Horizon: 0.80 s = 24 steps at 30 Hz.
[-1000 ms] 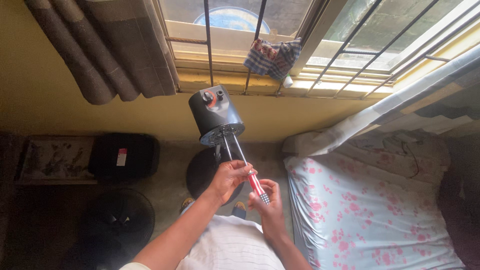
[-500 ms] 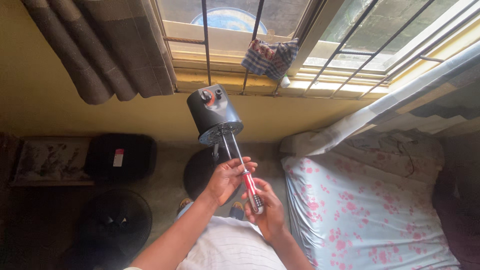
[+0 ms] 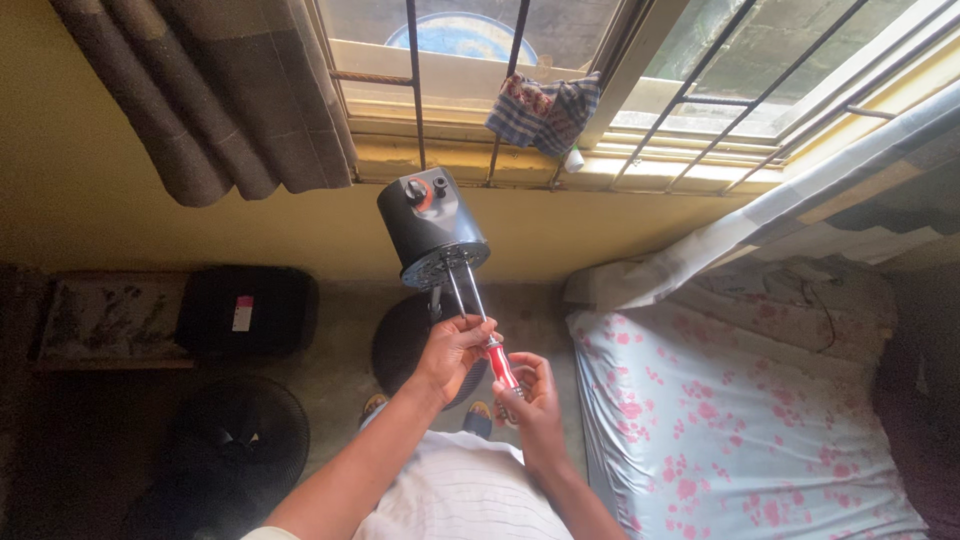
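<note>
Since a second ago, the left hand has slid up the two thin metal rods toward the black cylindrical motor housing and now pinches them just below its perforated base. The red-handled screwdriver has tipped from a slant across the rods to lie more along them, below the housing. The right hand has closed more tightly round its lower handle.

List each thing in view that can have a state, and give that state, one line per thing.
Fan motor: upright on its stand, uncovered.
Screwdriver: held in both hands.
Left hand: closed on the shaft.
Right hand: closed on the red handle.
Curtain: drawn aside.
Cloth: draped on window bars.
</note>
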Tool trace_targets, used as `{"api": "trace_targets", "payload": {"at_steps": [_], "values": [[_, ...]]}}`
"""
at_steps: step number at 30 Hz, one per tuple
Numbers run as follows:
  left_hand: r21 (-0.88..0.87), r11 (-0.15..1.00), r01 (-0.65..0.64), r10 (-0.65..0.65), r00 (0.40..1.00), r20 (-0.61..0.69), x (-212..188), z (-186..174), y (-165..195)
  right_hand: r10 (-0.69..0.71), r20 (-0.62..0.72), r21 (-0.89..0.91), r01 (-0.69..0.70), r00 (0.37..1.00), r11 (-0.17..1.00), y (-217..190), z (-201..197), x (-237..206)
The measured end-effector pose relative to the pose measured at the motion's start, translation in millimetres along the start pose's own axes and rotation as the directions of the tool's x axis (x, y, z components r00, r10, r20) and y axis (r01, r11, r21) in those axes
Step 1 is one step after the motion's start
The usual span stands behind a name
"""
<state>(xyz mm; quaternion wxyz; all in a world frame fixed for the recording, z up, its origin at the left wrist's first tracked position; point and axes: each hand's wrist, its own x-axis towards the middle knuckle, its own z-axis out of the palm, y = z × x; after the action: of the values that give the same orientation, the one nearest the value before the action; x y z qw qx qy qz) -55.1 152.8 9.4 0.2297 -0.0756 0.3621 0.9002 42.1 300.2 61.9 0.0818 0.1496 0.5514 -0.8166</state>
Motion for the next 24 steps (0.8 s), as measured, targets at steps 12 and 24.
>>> {"api": "trace_targets", "payload": {"at_steps": [12, 24], "values": [[-0.046, 0.999, 0.004, -0.003, 1.000, 0.008, 1.4, 2.2, 1.4, 0.048, 0.047, -0.061, -0.045, 0.998, 0.997, -10.7, 3.5, -5.1], [0.151, 0.989, 0.011, -0.005, 0.999, -0.035, 4.7, -3.3, -0.7, 0.289, 0.233, 0.169, -0.332, 0.928, 0.928, -19.4, -5.5, -1.1]]}}
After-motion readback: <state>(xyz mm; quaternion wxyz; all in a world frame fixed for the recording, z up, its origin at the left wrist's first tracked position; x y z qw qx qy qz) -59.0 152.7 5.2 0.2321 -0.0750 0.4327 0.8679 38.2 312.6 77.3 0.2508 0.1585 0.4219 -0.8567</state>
